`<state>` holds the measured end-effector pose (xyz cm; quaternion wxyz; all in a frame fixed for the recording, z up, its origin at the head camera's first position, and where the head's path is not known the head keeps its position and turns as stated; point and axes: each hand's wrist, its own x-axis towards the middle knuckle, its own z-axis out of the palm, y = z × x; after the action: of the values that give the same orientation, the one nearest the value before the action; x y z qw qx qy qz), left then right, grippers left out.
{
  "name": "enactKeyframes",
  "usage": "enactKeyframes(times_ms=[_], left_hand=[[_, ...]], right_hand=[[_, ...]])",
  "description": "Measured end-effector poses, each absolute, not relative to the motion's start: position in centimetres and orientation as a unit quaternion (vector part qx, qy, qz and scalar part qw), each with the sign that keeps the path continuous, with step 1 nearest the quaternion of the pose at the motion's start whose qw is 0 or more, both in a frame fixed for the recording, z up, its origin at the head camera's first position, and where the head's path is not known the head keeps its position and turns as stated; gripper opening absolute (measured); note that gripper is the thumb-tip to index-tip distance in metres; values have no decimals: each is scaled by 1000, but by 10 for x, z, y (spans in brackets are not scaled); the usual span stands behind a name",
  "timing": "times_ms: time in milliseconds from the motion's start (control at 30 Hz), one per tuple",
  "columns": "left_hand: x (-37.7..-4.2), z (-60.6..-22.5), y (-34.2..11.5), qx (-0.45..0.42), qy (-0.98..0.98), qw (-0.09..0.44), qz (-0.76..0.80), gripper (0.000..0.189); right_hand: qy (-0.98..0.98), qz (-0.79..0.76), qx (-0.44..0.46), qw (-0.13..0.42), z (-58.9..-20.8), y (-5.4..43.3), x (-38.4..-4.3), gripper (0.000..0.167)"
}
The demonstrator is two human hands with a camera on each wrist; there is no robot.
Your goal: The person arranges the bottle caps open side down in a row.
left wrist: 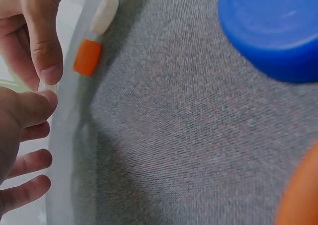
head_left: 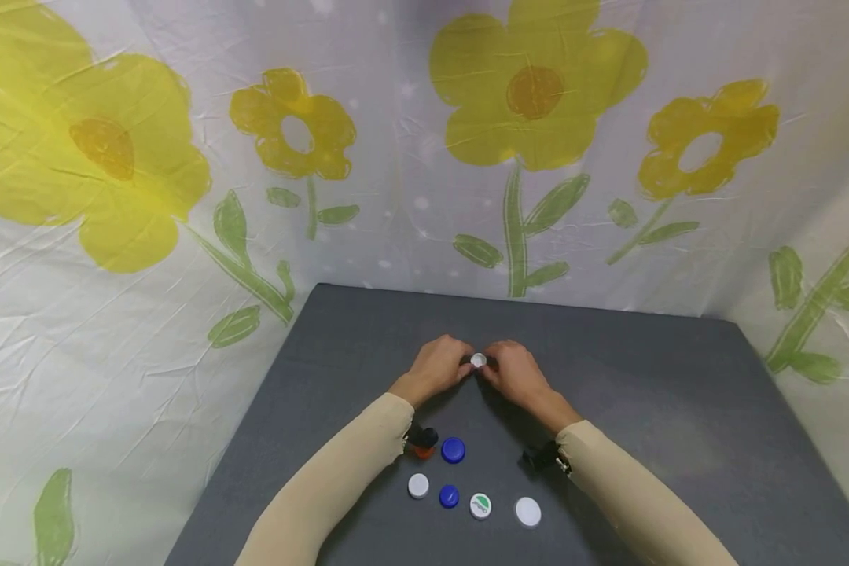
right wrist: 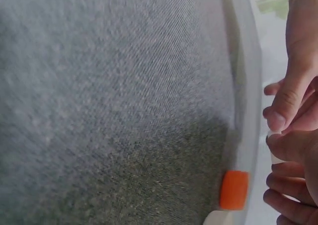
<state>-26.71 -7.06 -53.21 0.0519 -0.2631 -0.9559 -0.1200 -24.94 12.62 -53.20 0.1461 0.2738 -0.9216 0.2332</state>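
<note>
Beyond the large blue cap (head_left: 453, 450), over the dark table (head_left: 644, 401): a small round white piece (head_left: 478, 360) between 2 hands. Left hand (head_left: 437, 367) pinches it, thumb to finger; right hand (head_left: 516, 373) likewise. Just left of the large blue cap, an orange cap (head_left: 423, 453), partly hidden. Nearer the wearer than the large blue cap, 4 others, left to right: plain white cap (head_left: 418, 486), small blue cap (head_left: 449, 496), green-and-white cap (head_left: 480, 506), wide white cap (head_left: 527, 512).
</note>
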Motion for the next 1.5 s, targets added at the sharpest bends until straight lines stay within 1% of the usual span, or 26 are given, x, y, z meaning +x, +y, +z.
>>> enactKeyframes(times_ms=[233,433,667,833,1033,1200,1333,1433,1500], left_hand=[[-251,-520,-81,-279,-950,73,-123,24],[-237,-511,-88,-311,-935,110,-127,22],[-215,-495,-92,-350,-917,146,-126,21],[-195,-488,-93,-373,-908,146,-123,22],[-174,-483,-96,-399,-897,148,-119,23],[-161,-485,-99,-396,-897,161,-117,25],[-153,-489,-100,-386,-898,177,-119,31],[-149,-491,-100,-386,-893,196,-124,34],[-148,-493,-100,-388,-888,209,-129,32]], right_hand=[[-909,252,299,144,-522,125,-237,23],[-902,249,315,159,-510,125,-221,22],[-895,235,333,182,-495,129,-199,25],[-888,230,345,200,-489,134,-176,29],[-880,242,352,209,-494,136,-157,32],[-873,286,345,194,-501,136,-148,27],[-873,323,324,166,-503,137,-144,22],[-879,355,292,125,-500,137,-142,18],[-884,376,265,85,-498,138,-141,16]])
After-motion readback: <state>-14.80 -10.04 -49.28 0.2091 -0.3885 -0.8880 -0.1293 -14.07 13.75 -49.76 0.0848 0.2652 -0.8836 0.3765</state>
